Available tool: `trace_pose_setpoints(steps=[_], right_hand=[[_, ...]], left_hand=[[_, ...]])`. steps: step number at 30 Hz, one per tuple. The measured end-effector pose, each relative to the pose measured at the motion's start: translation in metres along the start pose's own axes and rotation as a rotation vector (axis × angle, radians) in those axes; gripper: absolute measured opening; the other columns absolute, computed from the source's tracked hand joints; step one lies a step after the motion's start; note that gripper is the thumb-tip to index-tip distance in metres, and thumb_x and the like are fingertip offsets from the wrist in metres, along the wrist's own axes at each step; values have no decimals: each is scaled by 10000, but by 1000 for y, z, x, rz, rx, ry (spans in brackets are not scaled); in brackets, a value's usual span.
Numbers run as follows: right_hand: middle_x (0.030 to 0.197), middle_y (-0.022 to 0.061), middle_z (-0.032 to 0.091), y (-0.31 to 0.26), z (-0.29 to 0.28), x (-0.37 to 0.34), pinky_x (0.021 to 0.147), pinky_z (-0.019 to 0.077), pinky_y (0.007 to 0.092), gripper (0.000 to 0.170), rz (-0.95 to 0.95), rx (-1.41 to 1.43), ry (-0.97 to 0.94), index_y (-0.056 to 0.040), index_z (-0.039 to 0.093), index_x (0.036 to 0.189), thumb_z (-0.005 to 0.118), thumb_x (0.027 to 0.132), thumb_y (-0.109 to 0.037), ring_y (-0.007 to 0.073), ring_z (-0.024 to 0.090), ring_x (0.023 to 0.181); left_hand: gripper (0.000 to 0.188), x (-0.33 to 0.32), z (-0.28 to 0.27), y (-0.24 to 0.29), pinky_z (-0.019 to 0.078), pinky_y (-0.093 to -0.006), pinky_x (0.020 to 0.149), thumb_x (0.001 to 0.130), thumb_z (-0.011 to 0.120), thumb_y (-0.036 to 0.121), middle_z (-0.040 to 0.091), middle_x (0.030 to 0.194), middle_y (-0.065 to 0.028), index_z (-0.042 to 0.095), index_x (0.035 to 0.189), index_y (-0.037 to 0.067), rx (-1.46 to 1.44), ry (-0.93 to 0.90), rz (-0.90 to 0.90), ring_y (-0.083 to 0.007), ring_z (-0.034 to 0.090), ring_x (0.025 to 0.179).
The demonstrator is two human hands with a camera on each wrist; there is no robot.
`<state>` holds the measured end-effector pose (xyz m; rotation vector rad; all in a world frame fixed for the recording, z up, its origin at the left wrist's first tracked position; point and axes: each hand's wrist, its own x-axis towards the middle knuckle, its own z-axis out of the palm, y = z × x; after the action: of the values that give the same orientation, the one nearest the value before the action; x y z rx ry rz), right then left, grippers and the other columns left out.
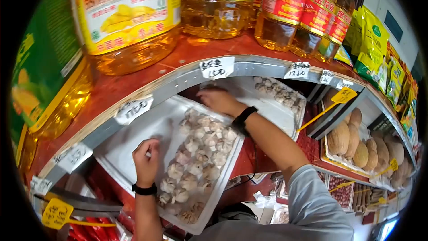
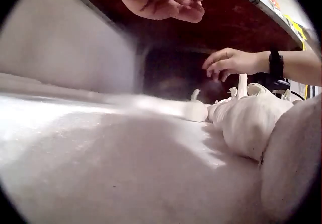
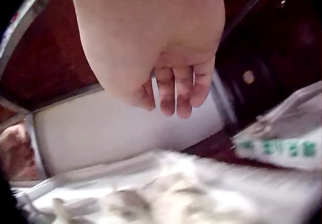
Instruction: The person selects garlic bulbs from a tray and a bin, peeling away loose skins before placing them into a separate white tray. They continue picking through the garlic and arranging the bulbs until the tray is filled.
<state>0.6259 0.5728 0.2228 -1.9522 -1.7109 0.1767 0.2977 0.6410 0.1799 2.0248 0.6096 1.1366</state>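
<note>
A white foam tray (image 1: 228, 174) bears many garlic bulbs (image 1: 196, 167), heaped along its right side. Over the bare left part of this tray hangs my left hand (image 1: 146, 160), its fingers loosely bent with nothing seen in them. In the left wrist view, garlic bulbs (image 2: 254, 121) lie on the tray floor below that hand. My right hand (image 1: 220, 101) reaches across the tray's far end, under the shelf edge. The right wrist view shows its fingers (image 3: 167, 95) hanging relaxed, with no object between them, above the tray's blurred rim.
A second white tray (image 1: 243, 90) with smaller garlic bulbs (image 1: 281, 93) stands farther right. Above runs a curved shelf edge (image 1: 169, 83) with price tags, bearing oil bottles (image 1: 133, 56). Melons (image 1: 339, 138) fill a tray at right; red packages (image 1: 96, 230) lie at lower left.
</note>
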Motion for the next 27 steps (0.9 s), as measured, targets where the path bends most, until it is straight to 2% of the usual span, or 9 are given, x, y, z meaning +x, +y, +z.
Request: trace_pose_setpoints(steps=[5, 6, 7, 12, 14, 16, 20, 23, 27], right_hand=[[1116, 205, 680, 199, -49, -29, 903, 505, 413, 355, 342, -279, 200, -49, 648, 1159, 550, 954, -320, 321, 654, 1047], [1092, 209, 681, 136, -89, -46, 857, 511, 434, 310, 829, 40, 28, -31, 643, 1127, 538, 934, -250, 343, 657, 1017], [1071, 180, 687, 275, -58, -57, 849, 510, 437, 282, 323, -645, 193, -33, 643, 1122, 512, 925, -188, 348, 651, 1007], [1465, 227, 450, 335, -51, -65, 1137, 325, 447, 625, 660, -525, 81, -13, 453, 1416, 539, 925, -390, 397, 416, 1358], [1185, 185, 653, 369, -28, -67, 972, 449, 461, 340, 413, -753, 592, -76, 643, 1176, 555, 932, -296, 368, 596, 1120], [1393, 148, 556, 349, -27, -71, 1029, 407, 557, 543, 430, -879, 351, -116, 555, 1343, 556, 909, -442, 382, 498, 1292], [1087, 129, 697, 195, -77, -59, 867, 502, 433, 320, 606, -260, 429, -121, 701, 1098, 613, 897, -355, 324, 650, 1003], [954, 132, 718, 191, -55, -58, 822, 522, 439, 181, 210, -663, 656, -98, 737, 952, 588, 906, -189, 356, 666, 929], [840, 137, 735, 94, -24, -54, 694, 550, 342, 176, 57, -176, 513, -49, 744, 973, 596, 917, -127, 268, 714, 756]], left_hand=[[94, 0, 1, -2, 457, -234, 646, 950, 561, 4, 620, 752, -40, 646, 941, -35, 6, -26, -39, -93, 579, 703], [99, 1, 1, -1, 456, -237, 645, 951, 557, 5, 619, 751, -41, 646, 938, -36, 12, -18, -38, -95, 579, 704], [84, 2, 3, 4, 473, -273, 631, 880, 593, -15, 655, 735, -82, 671, 910, -27, 6, 28, -69, -130, 586, 647], [86, 4, 4, 2, 475, -272, 634, 872, 594, -26, 658, 734, -83, 672, 907, -31, 21, 6, -99, -135, 590, 643], [92, 4, 5, 0, 475, -271, 635, 871, 594, -26, 659, 735, -84, 679, 907, -27, -10, 11, -101, -137, 592, 645], [93, 5, 5, 2, 476, -270, 635, 871, 597, -23, 661, 738, -84, 683, 908, -25, 16, 12, -92, -138, 594, 647], [93, 4, 4, 4, 478, -270, 628, 871, 609, -11, 669, 751, -85, 693, 910, -18, 49, 8, -88, -140, 600, 655], [104, 1, 4, 0, 476, -265, 603, 880, 610, 4, 680, 766, -82, 699, 934, -3, 16, 35, -87, -133, 602, 659], [150, 1, 5, -1, 476, -244, 576, 888, 589, -9, 671, 792, -61, 690, 997, 18, -51, 49, -53, -122, 604, 660]])
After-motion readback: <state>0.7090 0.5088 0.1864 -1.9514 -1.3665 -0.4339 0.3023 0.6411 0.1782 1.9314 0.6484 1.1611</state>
